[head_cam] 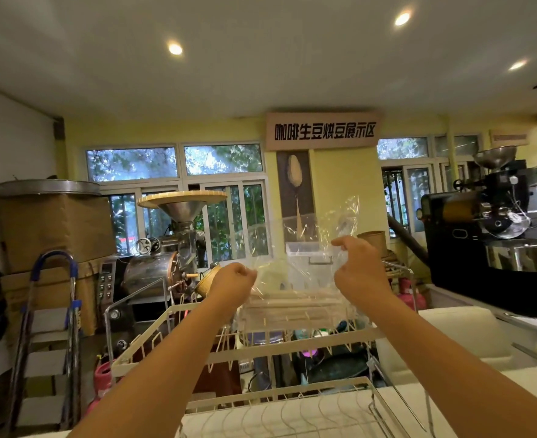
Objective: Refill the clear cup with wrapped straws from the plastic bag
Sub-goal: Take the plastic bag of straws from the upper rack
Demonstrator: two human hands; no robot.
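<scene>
I hold a clear plastic bag up in front of me at chest height, above a wire rack. My left hand pinches the bag's left edge and my right hand pinches its right edge. Several paper-wrapped straws lie sideways in the bottom of the bag. The bag's crumpled top rises above my right hand. The clear cup is not in view.
A cream wire dish rack stands right below my arms on a white counter. A folding stepladder leans at the left. Coffee roasting machines stand behind, one at the centre left and a black one at the right.
</scene>
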